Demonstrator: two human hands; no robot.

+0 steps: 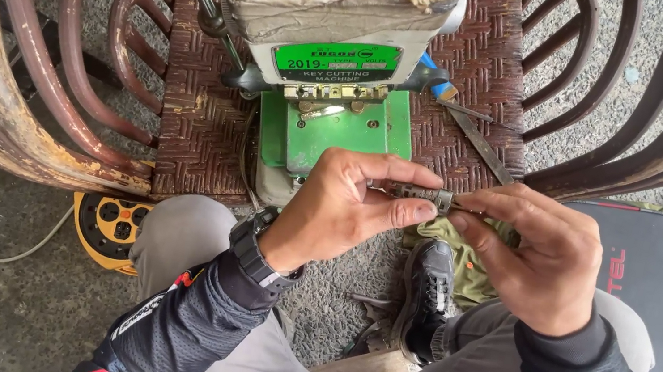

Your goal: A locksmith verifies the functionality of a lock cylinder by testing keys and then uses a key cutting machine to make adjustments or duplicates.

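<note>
My left hand (350, 209) and my right hand (533, 253) meet in front of me, both pinching a small dark metal key part (425, 196) between thumbs and fingertips. The left hand grips its left end, the right hand its right end. A black watch sits on my left wrist. Just beyond the hands stands a green key cutting machine (335, 114) with a taped orange top, resting on a brown woven chair seat (197, 126).
A metal file (477, 141) lies on the seat to the right of the machine. Curved rusty metal bars (16, 67) flank both sides. A black case (640, 268) on green cloth lies at right, a yellow cable reel (109, 227) at left. My black shoe (425, 298) rests on gravel.
</note>
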